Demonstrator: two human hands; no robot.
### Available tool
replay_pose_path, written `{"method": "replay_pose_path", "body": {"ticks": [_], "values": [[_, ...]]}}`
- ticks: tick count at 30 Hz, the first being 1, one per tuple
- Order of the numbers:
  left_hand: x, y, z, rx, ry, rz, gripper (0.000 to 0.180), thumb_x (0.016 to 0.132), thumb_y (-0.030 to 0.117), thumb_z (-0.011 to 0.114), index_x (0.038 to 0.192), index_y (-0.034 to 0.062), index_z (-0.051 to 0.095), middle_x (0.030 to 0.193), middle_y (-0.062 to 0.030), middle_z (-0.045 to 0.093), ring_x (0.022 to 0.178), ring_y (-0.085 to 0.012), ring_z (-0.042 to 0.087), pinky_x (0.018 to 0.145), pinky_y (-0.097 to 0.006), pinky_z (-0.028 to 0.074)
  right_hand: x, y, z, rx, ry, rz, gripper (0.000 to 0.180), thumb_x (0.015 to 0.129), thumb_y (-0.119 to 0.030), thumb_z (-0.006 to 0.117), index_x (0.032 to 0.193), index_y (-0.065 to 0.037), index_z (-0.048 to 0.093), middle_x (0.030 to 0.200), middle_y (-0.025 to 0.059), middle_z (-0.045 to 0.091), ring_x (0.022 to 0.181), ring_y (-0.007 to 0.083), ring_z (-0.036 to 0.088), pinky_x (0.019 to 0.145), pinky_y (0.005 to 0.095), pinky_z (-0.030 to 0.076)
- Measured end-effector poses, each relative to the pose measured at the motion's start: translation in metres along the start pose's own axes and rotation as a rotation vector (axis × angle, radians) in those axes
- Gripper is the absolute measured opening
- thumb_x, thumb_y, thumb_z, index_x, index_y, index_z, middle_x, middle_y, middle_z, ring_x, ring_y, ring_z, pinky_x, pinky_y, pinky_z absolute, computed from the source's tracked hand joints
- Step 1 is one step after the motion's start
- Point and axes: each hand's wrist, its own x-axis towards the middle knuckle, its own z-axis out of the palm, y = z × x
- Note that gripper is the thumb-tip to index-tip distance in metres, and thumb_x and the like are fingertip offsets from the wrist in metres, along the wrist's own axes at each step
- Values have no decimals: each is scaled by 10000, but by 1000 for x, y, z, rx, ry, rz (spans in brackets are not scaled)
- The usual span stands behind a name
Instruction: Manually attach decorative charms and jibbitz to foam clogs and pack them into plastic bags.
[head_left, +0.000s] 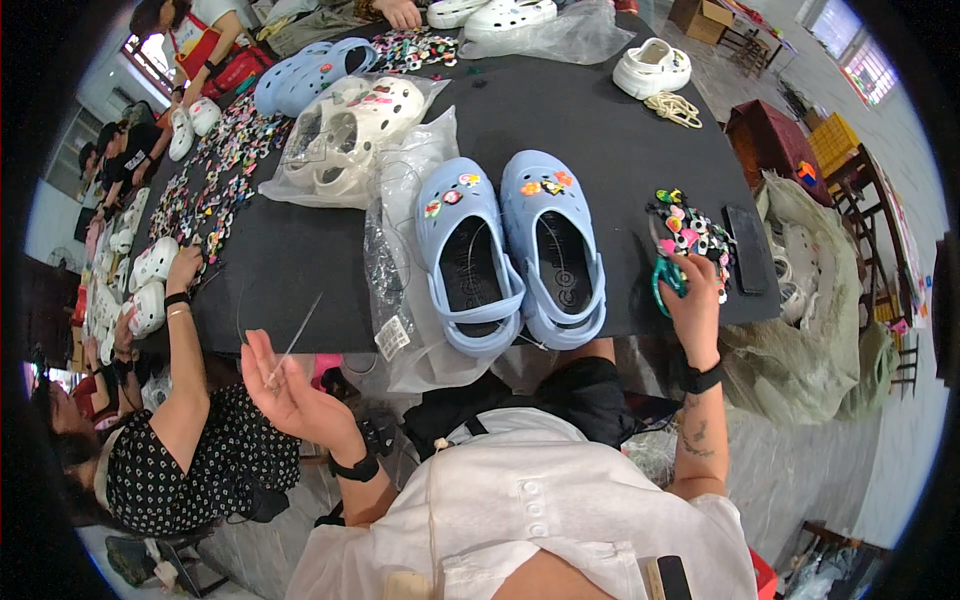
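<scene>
Nearest the camera, off the near edge of the black table (560, 110), the left hand (290, 395) lies palm up and loosely open, pinching between thumb and fingertips a thin clear plastic strand (296, 338) that rises up and to the right toward the table. Across on the right, the right hand (692, 295) is closed round the handles of a pair of teal-handled scissors (664, 272), held at the near side of a small heap of bright shoe charms (690, 228). Between the two hands, at the near edge of the table, stands a pair of pale blue foam clogs (510, 250), toes pointing far, each already carrying a few coloured charms on its upper, with a crumpled clear plastic bag (405, 250) just to their left. Judging from this, a tie has been snipped from the clogs and the strand is waste in hand; the next move probably calls for dropping it and putting the scissors down clear of the charms. A dark flat phone (746, 235) lies just right of the heap. Farther left, bagged white clogs (355, 130) and long rows of charms (215, 185) stretch away, and another person's arm (185, 330) rests at the left edge.
</scene>
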Motion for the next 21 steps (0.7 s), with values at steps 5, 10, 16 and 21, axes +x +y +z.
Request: {"method": "replay_pose_path", "body": {"ticks": [5,10,16,21], "values": [[-16,5,11,81,-311,188,587,869,-43,577,1409,-77,350,1463,-237,431,1307,-335,482,942,-339,403,1,-12,12,-50,-23,-67,291,771,-79,746,1044,-4,679,1052,147,636,1031,336,596,892,405,485],[-28,13,21,115,-697,265,546,811,-36,632,1336,-22,482,1314,-204,590,1180,-306,596,860,-347,456,-6,-57,-9,295,31,-125,205,814,-60,704,1017,-29,705,1114,136,659,1044,300,623,914,383,482],[-43,41,66,-137,-1332,432,474,738,45,734,1200,83,636,1172,-60,686,989,-208,669,808,-329,487,-28,-100,-29,833,-526,-472,375,846,-181,711,1198,-56,676,1343,219,558,1201,350,541,991,440,421],[-58,41,76,-182,-1628,497,455,770,127,739,1216,141,651,1142,-23,689,953,-167,664,774,-310,485,-44,-101,-33,953,-641,-504,414,854,-147,701,1254,-53,647,1372,182,555,1254,358,509,1038,450,384]]}}
